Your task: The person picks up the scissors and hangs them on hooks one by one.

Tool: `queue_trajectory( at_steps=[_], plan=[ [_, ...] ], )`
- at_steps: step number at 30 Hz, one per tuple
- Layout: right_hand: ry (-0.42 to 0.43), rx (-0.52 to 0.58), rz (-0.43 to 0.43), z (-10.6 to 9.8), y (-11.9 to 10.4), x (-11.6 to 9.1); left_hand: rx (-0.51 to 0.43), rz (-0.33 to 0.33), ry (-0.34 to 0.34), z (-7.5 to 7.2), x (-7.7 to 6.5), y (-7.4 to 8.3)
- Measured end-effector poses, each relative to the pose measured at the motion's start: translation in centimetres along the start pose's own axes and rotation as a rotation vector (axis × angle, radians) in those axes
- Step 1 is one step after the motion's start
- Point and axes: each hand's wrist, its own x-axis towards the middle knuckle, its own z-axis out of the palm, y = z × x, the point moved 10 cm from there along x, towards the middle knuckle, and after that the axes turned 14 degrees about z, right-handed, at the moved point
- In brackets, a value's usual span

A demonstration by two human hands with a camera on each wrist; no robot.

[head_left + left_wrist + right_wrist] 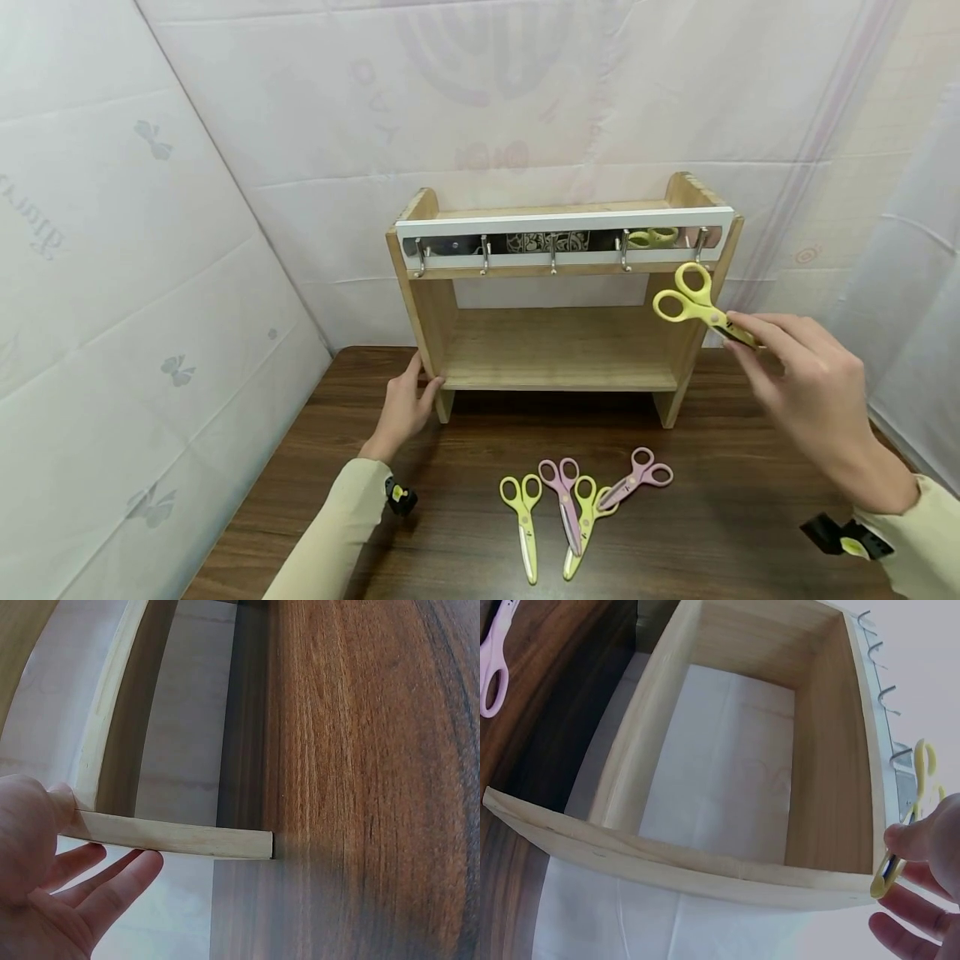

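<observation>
My right hand (813, 392) pinches yellow scissors (697, 305) by the blade end, handle loops up, just in front of the rightmost hook (701, 242) of a wooden shelf (562, 346). In the right wrist view the thumb and fingers grip the scissors (921, 772) beside the hook rail. My left hand (402, 408) holds the shelf's lower left side; in the left wrist view its thumb and fingers lie on either side of the wooden side panel (172, 834). The hooks along the white rail (562, 223) carry nothing.
On the brown table (450, 533) before the shelf lie yellow scissors (527, 521), pink scissors (564, 500) crossing another yellow pair (581, 533), and a second pink pair (637, 475). White sheets (315, 108) hang behind and at the sides.
</observation>
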Motion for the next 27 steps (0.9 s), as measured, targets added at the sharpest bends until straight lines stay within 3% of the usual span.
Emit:
queue_trajectory(
  at_steps=[27],
  plan=[
    [0.011, -0.032, 0.132, 1.5, 3.5, 0.1, 0.012, 0.007, 0.01, -0.1, 0.0, 0.1]
  ],
)
